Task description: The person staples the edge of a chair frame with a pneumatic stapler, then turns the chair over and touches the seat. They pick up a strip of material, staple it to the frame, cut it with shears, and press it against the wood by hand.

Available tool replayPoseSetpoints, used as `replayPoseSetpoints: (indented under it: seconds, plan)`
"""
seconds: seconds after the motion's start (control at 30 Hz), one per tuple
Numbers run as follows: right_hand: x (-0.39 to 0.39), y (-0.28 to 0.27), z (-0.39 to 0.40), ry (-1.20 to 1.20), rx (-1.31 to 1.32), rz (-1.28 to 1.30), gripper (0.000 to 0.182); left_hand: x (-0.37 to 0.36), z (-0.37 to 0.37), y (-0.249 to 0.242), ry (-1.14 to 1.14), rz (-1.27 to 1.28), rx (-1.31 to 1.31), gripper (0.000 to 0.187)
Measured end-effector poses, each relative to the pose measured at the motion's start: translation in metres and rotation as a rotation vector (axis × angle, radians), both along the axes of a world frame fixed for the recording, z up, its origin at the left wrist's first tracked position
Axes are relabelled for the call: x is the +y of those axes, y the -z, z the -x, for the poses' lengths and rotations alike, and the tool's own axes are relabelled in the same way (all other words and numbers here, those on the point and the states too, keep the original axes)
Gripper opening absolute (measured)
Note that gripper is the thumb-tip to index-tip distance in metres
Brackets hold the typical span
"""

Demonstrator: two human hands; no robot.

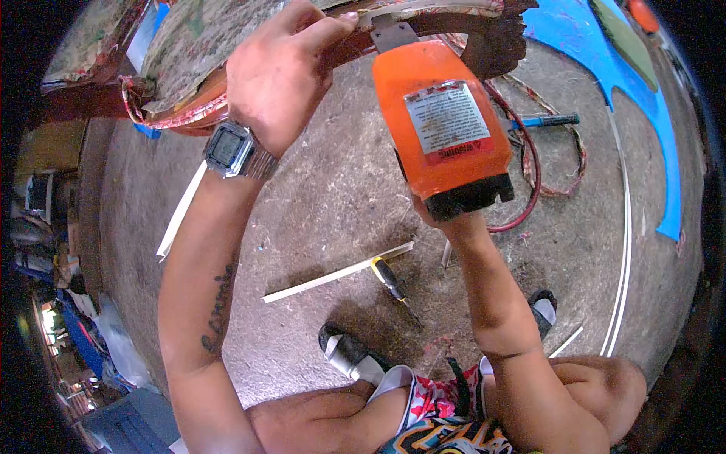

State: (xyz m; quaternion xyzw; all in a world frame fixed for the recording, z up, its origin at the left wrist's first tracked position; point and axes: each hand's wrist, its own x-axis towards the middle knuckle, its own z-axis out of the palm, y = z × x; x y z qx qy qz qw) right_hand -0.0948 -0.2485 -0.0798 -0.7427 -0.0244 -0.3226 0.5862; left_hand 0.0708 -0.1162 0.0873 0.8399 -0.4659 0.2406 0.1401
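An orange air staple gun (442,121) with a warning label is in my right hand (425,212). The tool hides most of that hand. Its metal nose (393,35) is up against the edge of a wooden furniture frame (352,47). My left hand (283,68) is closed over this frame edge, left of the nose, with a finger stretched toward it. Along the edge runs patterned fabric trim (189,113), with a pale strip (423,7) near the nose. The left fingertips are partly hidden, and so is the exact contact of the nose.
A red hose (535,170) curls to the right of the tool, near a blue-handled tool (548,121). On the floor lie a screwdriver (389,280), a white strip (336,272) and long thin strips (626,250). Blue material (650,106) lies at right.
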Motion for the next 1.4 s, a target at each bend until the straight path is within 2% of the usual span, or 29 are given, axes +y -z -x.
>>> replayPoseSetpoints:
  seconds: [0.1, 0.2, 0.23, 0.3, 0.47, 0.53, 0.57, 0.63, 0.7, 0.77, 1.07, 1.13, 1.27, 1.33, 1.37, 1.4]
  plan:
    - [0.001, -0.008, 0.0, 0.137, -0.056, 0.212, 0.031, 0.001, 0.0, 0.001, 0.001, -0.018, -0.036, 0.032]
    - [-0.005, -0.031, -0.004, 0.307, -0.063, 0.535, 0.018, 0.007, -0.002, 0.002, 0.004, -0.046, -0.171, 0.032]
    - [-0.007, -0.016, 0.007, 0.224, 0.085, 0.458, 0.014, 0.013, -0.001, 0.002, -0.016, -0.049, -0.146, 0.034]
    - [-0.007, -0.012, 0.012, 0.138, 0.183, 0.38, 0.011, 0.023, -0.001, 0.0, -0.056, -0.052, -0.097, 0.037]
    - [0.002, -0.026, 0.009, 0.212, -0.056, 0.43, 0.01, 0.029, -0.003, 0.006, -0.043, -0.034, -0.16, 0.038]
    - [0.008, -0.025, 0.005, 0.097, -0.07, 0.126, 0.015, 0.028, 0.001, 0.006, -0.033, -0.032, -0.17, 0.038]
    - [0.011, -0.019, 0.004, -0.061, -0.031, -0.199, 0.018, 0.027, 0.0, 0.006, -0.028, -0.028, -0.166, 0.035]
    - [0.011, -0.012, 0.002, -0.151, 0.024, -0.355, 0.023, 0.027, -0.001, 0.006, -0.02, -0.019, -0.156, 0.03]
    - [0.008, -0.016, -0.002, -0.046, 0.037, -0.069, 0.024, 0.027, -0.003, 0.005, -0.061, -0.049, -0.099, 0.027]
    - [0.008, -0.017, -0.006, 0.014, 0.013, 0.111, 0.025, 0.027, -0.006, 0.004, -0.069, -0.064, -0.078, 0.025]
    - [0.012, -0.01, -0.012, 0.043, 0.091, 0.178, 0.027, 0.025, -0.003, 0.006, -0.083, -0.074, -0.117, 0.02]
    - [0.012, -0.003, -0.012, 0.09, 0.085, 0.261, 0.028, 0.026, -0.001, 0.006, -0.063, -0.063, -0.096, 0.019]
    - [0.011, 0.001, -0.007, 0.305, 0.049, 0.684, 0.029, 0.025, -0.002, 0.007, -0.033, -0.045, -0.117, 0.02]
    - [0.007, 0.008, -0.003, 0.268, 0.065, 0.663, 0.029, 0.026, -0.003, 0.011, -0.005, -0.042, -0.179, 0.025]
    - [0.003, 0.007, -0.005, 0.175, 0.09, 0.537, 0.029, 0.029, -0.003, 0.012, -0.005, -0.047, -0.215, 0.033]
    - [0.004, 0.005, -0.004, 0.185, 0.058, 0.506, 0.029, 0.033, -0.005, 0.012, -0.01, -0.048, -0.26, 0.041]
